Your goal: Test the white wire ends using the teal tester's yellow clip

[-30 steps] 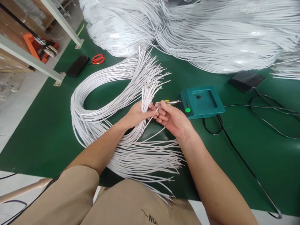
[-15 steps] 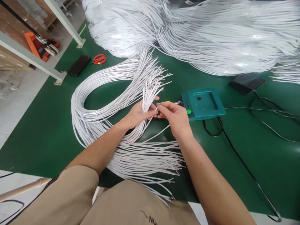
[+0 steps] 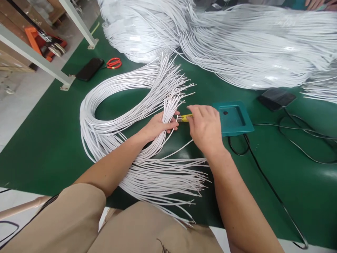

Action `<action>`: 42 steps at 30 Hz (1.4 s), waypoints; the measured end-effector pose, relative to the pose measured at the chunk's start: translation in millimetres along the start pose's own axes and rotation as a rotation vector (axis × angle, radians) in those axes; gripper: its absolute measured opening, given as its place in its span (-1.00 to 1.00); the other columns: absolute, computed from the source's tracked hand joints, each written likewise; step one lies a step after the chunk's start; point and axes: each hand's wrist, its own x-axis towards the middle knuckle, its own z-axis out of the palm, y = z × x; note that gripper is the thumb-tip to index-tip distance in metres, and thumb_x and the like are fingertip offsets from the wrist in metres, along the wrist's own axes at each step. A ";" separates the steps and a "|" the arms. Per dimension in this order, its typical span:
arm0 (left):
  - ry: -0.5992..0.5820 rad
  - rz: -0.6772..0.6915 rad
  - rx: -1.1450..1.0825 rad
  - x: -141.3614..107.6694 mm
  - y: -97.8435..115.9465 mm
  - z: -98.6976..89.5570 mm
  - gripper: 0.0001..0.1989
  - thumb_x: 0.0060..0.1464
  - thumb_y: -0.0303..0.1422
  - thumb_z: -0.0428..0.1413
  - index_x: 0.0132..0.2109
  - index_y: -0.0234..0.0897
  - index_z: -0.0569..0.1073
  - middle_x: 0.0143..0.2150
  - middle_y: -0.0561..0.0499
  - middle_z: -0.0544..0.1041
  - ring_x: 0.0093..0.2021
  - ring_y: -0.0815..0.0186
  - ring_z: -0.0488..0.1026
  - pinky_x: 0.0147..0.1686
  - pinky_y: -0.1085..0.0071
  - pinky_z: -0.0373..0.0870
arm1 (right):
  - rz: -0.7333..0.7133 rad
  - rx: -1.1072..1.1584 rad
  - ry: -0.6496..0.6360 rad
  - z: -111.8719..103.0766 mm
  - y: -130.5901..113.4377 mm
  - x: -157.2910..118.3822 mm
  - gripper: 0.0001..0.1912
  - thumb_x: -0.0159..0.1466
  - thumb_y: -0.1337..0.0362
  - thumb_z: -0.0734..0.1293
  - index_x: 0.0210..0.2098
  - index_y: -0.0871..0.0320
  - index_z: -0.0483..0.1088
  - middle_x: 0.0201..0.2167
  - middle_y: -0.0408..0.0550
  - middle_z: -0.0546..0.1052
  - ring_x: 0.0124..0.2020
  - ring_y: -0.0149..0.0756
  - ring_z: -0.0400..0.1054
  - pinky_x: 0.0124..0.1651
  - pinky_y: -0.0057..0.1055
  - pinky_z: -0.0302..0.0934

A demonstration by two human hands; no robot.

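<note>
My left hand (image 3: 160, 126) is closed around a bunch of thin white cables (image 3: 170, 109), thumb across the front, their cut ends fanning out above it. Just right of it, my right hand (image 3: 206, 126) has its fingers curled round a small yellow tool (image 3: 185, 118). The tool's metal end points left and meets or nearly meets a cable end by the left fingertips. Its exact kind is hard to make out, and the rest is hidden by the hand. The bunch belongs to a larger looped bundle of white cables (image 3: 89, 109) lying on the table.
A teal device (image 3: 247, 119) with a recessed tray sits behind my right hand. Big heaps of white cable (image 3: 244, 45) fill the far side. A black phone (image 3: 90, 69), red-handled scissors (image 3: 114, 63) and a black box (image 3: 276, 99) lie on the green table (image 3: 263, 211). Another person's hand (image 3: 314, 4) shows top right.
My right hand has drawn back right from its pinch at the cable end and now holds the yellow tool with its metal end toward the cables. The left hand keeps its hold.
</note>
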 end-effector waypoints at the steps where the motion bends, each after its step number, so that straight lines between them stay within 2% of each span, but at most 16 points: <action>1: 0.018 0.004 0.036 1.2 -0.6 -0.4 -0.52 -0.11 -0.37 0.31 0.01 -0.28 0.43 -0.37 0.07 0.44 -0.38 0.40 0.49 -0.55 0.59 0.25 | 0.002 -0.024 -0.022 -0.2 4.5 2.6 -0.74 0.34 0.36 0.12 -0.10 0.21 0.40 -0.15 0.12 0.52 -0.08 -0.08 0.28 0.07 -0.16 0.03; 4: 0.054 0.020 0.130 3.8 -1.9 -1.5 -0.51 -0.10 -0.33 0.30 0.02 -0.28 0.43 -0.35 0.03 0.48 -0.36 0.36 0.52 -0.56 0.58 0.24 | -0.025 -0.062 -0.159 0.3 14.4 9.8 -0.75 0.30 0.43 0.12 -0.27 0.21 0.43 -0.34 0.07 0.55 -0.21 -0.12 0.32 0.14 -0.12 -0.02; 7: 0.086 0.037 0.205 4.9 -2.6 -1.4 -0.51 -0.09 -0.30 0.29 0.02 -0.29 0.44 -0.34 0.01 0.51 -0.36 0.34 0.53 -0.55 0.56 0.27 | -0.049 -0.041 -0.234 -0.3 19.6 13.7 -0.80 0.25 0.45 0.17 -0.34 0.19 0.43 -0.37 0.04 0.56 -0.25 -0.16 0.32 0.13 -0.16 0.00; 15: 0.155 0.063 0.350 8.8 -7.0 0.9 -0.54 -0.09 -0.36 0.24 0.02 -0.31 0.46 -0.39 0.04 0.53 -0.38 0.31 0.55 -0.47 0.51 0.40 | -0.093 -0.044 -0.214 1.8 25.2 13.4 -0.79 0.15 0.53 0.18 -0.40 0.17 0.39 -0.54 -0.02 0.43 -0.38 -0.19 0.20 -0.11 -0.27 0.08; 21: 0.244 0.092 0.544 7.3 -5.6 3.8 -0.58 -0.11 -0.38 0.22 -0.02 -0.29 0.51 -0.40 0.05 0.59 -0.44 0.35 0.53 -0.30 0.43 0.44 | -0.038 -0.040 -0.205 0.6 22.6 15.3 -0.77 0.15 0.53 0.16 -0.43 0.17 0.40 -0.58 -0.04 0.34 -0.41 -0.21 0.16 -0.13 -0.28 0.11; 27: 0.270 0.100 0.569 5.2 -4.0 5.4 -0.60 -0.12 -0.35 0.23 -0.05 -0.28 0.52 -0.39 0.04 0.61 -0.38 0.30 0.56 -0.23 0.38 0.46 | -0.026 -0.044 -0.199 2.3 22.8 12.9 -0.76 0.17 0.52 0.16 -0.40 0.16 0.42 -0.55 -0.02 0.36 -0.38 -0.18 0.20 -0.12 -0.25 0.13; 32: 0.279 0.080 0.439 3.2 -1.2 3.1 -0.59 -0.14 -0.36 0.24 -0.07 -0.32 0.49 -0.40 0.02 0.60 -0.46 0.34 0.52 -0.33 0.41 0.46 | 0.020 -0.030 -0.249 -0.9 22.7 14.9 -0.78 0.17 0.49 0.19 -0.39 0.17 0.45 -0.50 0.04 0.44 -0.33 -0.12 0.28 -0.13 -0.21 0.16; 35: 0.284 0.100 0.423 1.6 1.6 3.6 -0.60 -0.15 -0.36 0.25 -0.09 -0.34 0.48 -0.42 0.03 0.59 -0.50 0.37 0.48 -0.38 0.43 0.44 | 0.032 0.082 -0.247 -3.2 18.5 18.8 -0.82 0.18 0.44 0.25 -0.30 0.18 0.48 -0.32 0.09 0.55 -0.18 -0.07 0.35 -0.04 -0.15 0.18; 38: 0.297 0.117 0.450 0.5 2.8 5.2 -0.61 -0.16 -0.35 0.25 -0.10 -0.33 0.49 -0.43 0.04 0.59 -0.52 0.37 0.46 -0.40 0.44 0.42 | 0.066 0.235 -0.166 0.8 10.4 25.1 -0.80 0.24 0.35 0.24 -0.23 0.17 0.49 -0.04 0.12 0.54 0.05 -0.05 0.32 0.12 -0.07 0.11; 42: 0.332 0.151 0.553 -0.6 1.9 6.0 -0.76 -0.16 -0.34 0.25 -0.27 -0.34 0.52 -0.44 0.03 0.59 -0.49 0.37 0.48 -0.35 0.43 0.41 | 0.136 0.314 -0.167 13.5 0.8 34.4 -0.76 0.27 0.22 0.23 -0.33 0.15 0.51 -0.01 0.10 0.53 0.10 -0.03 0.31 0.16 0.00 0.09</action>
